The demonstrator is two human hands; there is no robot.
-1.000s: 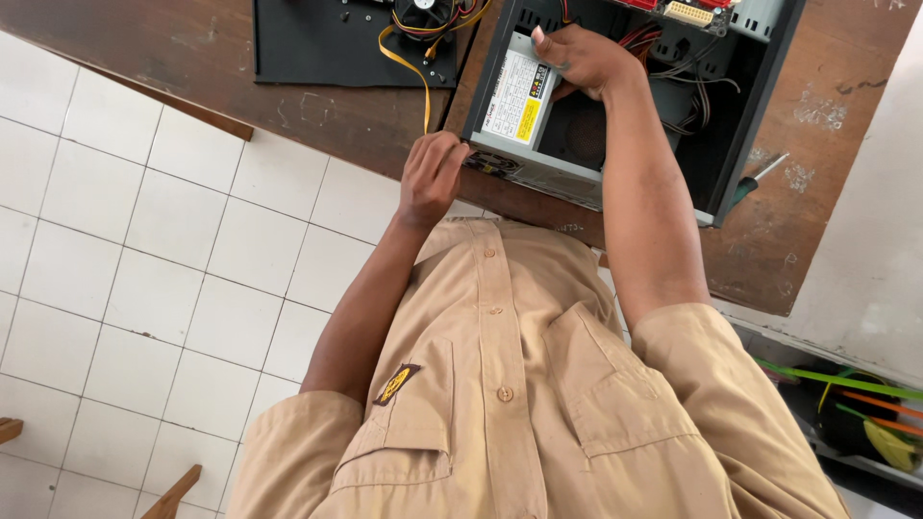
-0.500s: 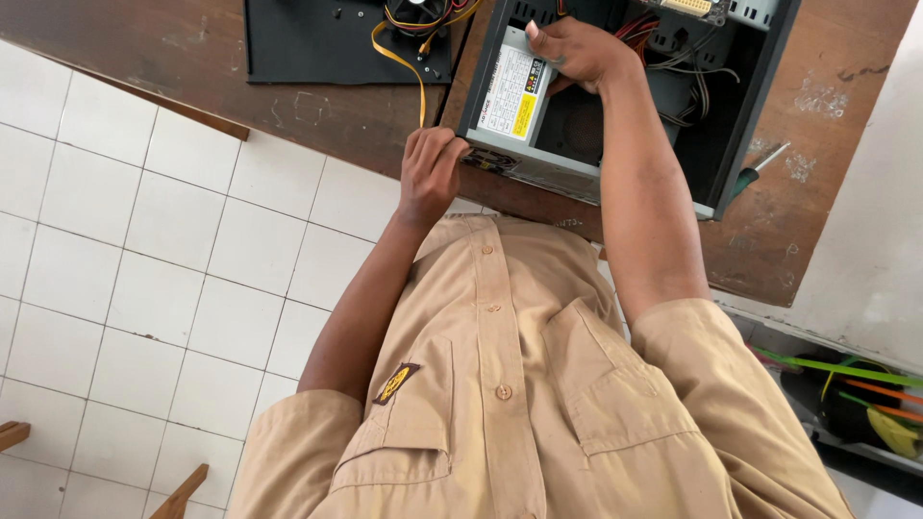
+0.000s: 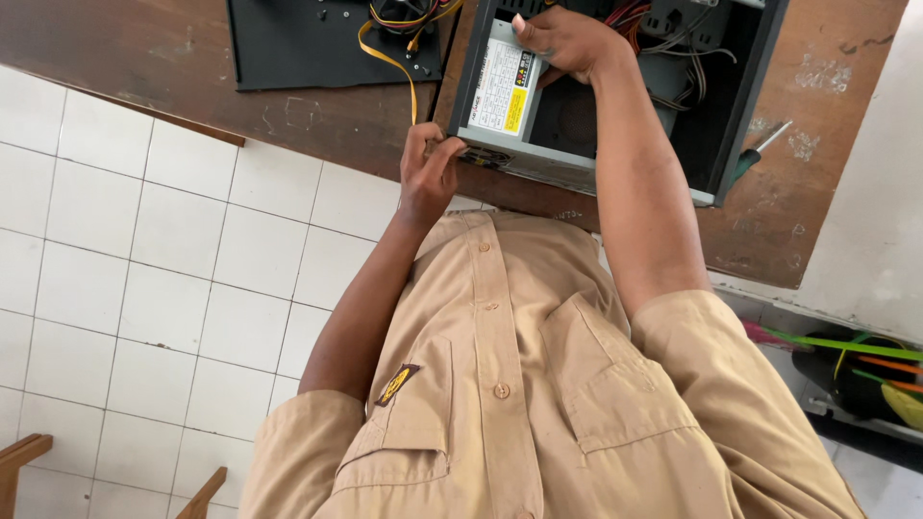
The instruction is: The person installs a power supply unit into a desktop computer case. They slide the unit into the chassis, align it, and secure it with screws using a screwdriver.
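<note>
- Left hand [image 3: 430, 173] pinches the near metal edge of the open computer case [image 3: 740, 106].
- Right hand [image 3: 562, 40] grips the boxy grey power supply [image 3: 500, 91] inside.
- Case lies on scuffed wooden worktop [image 3: 317, 120]; green-handled screwdriver [image 3: 760, 152] lies beside it.

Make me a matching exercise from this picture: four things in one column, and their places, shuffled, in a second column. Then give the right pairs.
Things:
1. left hand
2. right hand
3. screwdriver
4. yellow ribbon cable

Places:
A. on the wooden table, right of the computer case
B. inside the open case, on the grey power supply
C. at the case's near left corner
D. running over the black panel left of the case

Pairs: 1-C, 2-B, 3-A, 4-D
</note>
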